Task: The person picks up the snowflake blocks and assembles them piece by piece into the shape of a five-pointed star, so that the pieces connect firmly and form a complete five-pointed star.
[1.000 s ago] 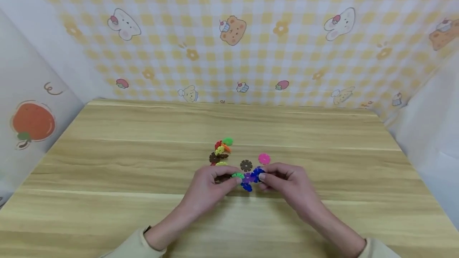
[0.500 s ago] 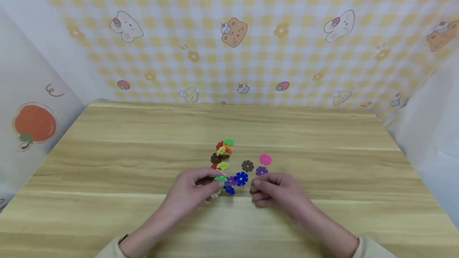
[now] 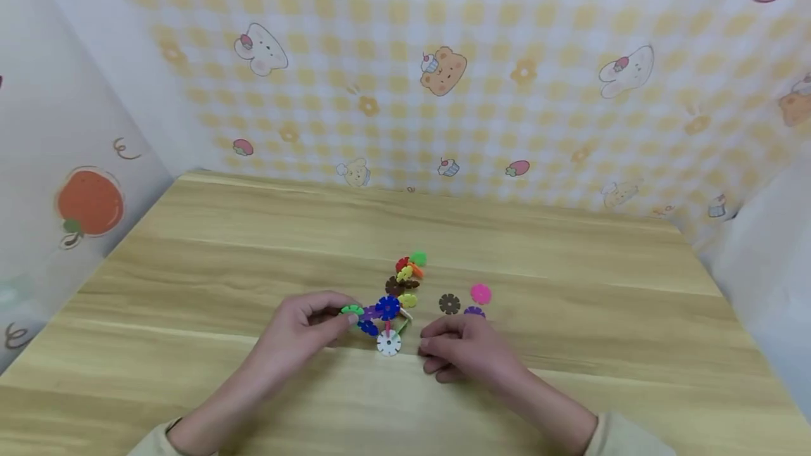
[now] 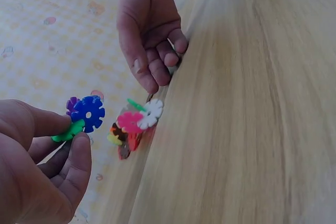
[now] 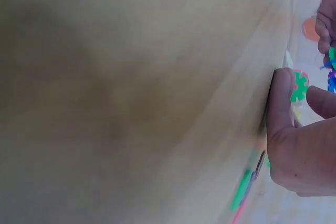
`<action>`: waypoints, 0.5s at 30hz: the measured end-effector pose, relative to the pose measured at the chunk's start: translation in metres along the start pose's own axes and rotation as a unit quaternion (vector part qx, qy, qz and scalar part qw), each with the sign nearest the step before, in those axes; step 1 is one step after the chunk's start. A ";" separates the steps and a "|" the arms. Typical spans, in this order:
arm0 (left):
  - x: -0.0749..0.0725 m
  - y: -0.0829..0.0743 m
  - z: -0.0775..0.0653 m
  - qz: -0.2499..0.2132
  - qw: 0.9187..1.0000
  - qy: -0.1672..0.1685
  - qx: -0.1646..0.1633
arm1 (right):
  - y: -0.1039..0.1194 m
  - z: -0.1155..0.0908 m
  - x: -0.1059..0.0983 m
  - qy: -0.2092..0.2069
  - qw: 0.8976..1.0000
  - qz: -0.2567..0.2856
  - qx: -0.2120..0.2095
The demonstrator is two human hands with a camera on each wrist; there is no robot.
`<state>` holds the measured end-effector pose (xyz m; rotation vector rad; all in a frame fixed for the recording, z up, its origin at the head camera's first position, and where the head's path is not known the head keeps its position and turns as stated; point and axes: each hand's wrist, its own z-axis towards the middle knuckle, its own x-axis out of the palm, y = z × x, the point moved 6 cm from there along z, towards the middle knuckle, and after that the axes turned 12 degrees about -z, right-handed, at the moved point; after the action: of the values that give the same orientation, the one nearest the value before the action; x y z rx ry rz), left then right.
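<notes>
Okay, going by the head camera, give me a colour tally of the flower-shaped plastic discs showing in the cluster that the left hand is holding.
Dark-blue flower-shaped plastic discs: 2
Bright-green flower-shaped plastic disc: 1
Purple flower-shaped plastic disc: 1
Total showing: 4

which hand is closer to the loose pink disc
Right: the right hand is just on the person's side of the loose pink disc; the left hand is farther, off to its left, pinching a green disc.

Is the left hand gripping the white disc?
No, the left hand pinches a green disc, while the white disc sits apart from that hand.
</notes>
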<state>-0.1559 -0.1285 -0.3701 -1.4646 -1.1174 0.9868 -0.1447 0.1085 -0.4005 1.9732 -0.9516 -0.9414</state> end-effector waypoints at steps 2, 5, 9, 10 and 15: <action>-0.004 0.004 0.001 -0.015 1.000 -0.009 -0.017 | 0.003 0.003 0.007 -0.005 1.000 -0.009 0.004; -0.011 0.007 0.005 -0.025 0.999 -0.024 -0.038 | 0.011 0.009 0.016 -0.015 0.999 -0.037 0.005; -0.017 0.008 0.011 -0.022 0.998 -0.042 -0.048 | 0.020 0.015 0.021 -0.025 0.996 -0.083 -0.001; -0.018 0.007 0.012 -0.021 0.998 -0.045 -0.048 | 0.021 0.017 0.021 -0.028 0.995 -0.093 -0.004; -0.018 0.006 0.015 -0.012 0.998 -0.053 -0.044 | 0.023 0.020 0.019 -0.040 0.990 -0.133 -0.029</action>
<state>-0.1731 -0.1428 -0.3783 -1.4788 -1.2666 1.0199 -0.1595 0.0757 -0.3958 2.0582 -0.7049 -1.1912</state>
